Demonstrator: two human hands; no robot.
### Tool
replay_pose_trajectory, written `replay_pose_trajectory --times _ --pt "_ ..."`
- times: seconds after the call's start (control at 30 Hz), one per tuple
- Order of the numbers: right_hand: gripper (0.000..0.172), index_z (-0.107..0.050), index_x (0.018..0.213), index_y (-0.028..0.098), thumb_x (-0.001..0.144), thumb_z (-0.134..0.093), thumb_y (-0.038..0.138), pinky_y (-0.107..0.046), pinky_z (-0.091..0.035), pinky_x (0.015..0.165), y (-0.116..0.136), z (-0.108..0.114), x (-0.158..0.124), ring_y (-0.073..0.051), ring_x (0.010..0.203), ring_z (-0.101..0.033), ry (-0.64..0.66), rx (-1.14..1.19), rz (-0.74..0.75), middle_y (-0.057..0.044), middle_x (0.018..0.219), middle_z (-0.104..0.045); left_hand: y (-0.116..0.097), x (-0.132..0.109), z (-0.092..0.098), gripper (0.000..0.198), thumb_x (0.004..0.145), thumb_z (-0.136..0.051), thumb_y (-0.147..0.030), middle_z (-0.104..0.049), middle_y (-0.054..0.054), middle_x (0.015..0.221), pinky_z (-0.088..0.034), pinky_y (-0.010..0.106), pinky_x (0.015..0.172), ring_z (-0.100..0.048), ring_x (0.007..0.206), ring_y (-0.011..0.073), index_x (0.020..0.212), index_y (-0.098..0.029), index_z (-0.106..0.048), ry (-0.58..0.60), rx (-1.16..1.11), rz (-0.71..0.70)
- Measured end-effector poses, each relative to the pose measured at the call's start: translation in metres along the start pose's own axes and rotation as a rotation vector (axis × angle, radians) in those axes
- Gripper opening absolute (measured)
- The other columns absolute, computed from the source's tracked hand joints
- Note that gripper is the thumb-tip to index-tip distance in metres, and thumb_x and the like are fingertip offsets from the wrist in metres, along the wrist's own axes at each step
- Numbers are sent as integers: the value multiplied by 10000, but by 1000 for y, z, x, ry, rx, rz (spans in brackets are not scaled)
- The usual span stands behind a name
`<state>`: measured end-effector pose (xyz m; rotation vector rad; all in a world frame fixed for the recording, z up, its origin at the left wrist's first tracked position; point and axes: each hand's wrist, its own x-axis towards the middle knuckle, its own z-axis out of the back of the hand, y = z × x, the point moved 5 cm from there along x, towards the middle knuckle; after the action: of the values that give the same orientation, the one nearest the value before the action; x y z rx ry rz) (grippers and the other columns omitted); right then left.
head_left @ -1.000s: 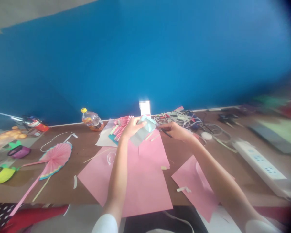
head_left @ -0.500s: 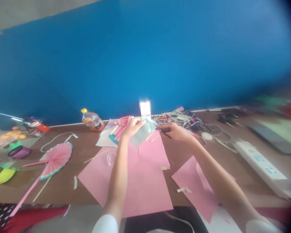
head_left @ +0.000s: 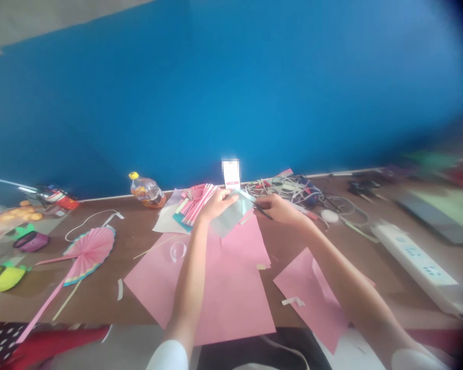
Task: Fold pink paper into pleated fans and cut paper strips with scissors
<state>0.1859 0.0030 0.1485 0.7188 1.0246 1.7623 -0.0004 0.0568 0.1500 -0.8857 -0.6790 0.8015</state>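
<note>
My left hand (head_left: 217, 204) is closed on the upper left edge of a pale blue-green sheet of paper (head_left: 228, 218), held raised over the pink sheets. In my right hand (head_left: 280, 208) is a pair of dark-handled scissors (head_left: 263, 211); one handle shows below the fingers. The scissors meet the paper at its upper right edge, and the blades are hard to make out. Under both hands lies a large pink sheet (head_left: 231, 293). Just left of my left hand is a folded pink-and-white paper fan (head_left: 196, 203).
A finished pink fan (head_left: 90, 249) and a drink bottle (head_left: 147, 191) are on the left. A lit phone (head_left: 231, 173) leans at the wall. Tangled cables (head_left: 289, 189), a power strip (head_left: 416, 257) and a smaller pink sheet (head_left: 312, 293) lie to the right.
My left hand and the blue-green paper have shifted slightly right and down. My right hand stays nearly in place, with the scissors at the paper's edge.
</note>
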Motion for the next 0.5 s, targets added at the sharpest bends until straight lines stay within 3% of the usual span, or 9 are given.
replay_pose_trajectory --times 0.17,0.3,0.43,0.5 --pt "363 -713 821 147 744 -621 489 -270 -389 575 -1 -3 2 -171 643 -520 14 38 42 -20 664 -610 4 0 1 384 874 -544 -486 -476 -11 649 -293 257 561 -422 594 118 672 -159 -545 -2 3 12" --pt "393 -742 954 145 746 -617 454 -275 -394 576 -8 -5 5 -155 599 -499 23 39 46 -4 616 -591 12 1 1 413 833 -611 -491 -379 -38 615 -238 246 533 -351 551 98 622 -179 -441 30 -14 43" --pt "412 -722 1069 155 743 -611 381 -258 -370 523 -21 -1 8 -116 513 -441 -17 52 -50 18 564 -560 30 -5 11 385 815 -616 -516 -436 -34 600 -274 237 527 -398 548 111 661 -176 -521 129 10 133" --pt "402 -710 1082 164 749 -601 362 -246 -353 492 -29 4 10 -110 494 -440 -52 54 -96 14 575 -576 41 -11 30 365 770 -657 -516 -495 -24 591 -324 239 541 -461 569 133 681 -172 -574 27 47 148"
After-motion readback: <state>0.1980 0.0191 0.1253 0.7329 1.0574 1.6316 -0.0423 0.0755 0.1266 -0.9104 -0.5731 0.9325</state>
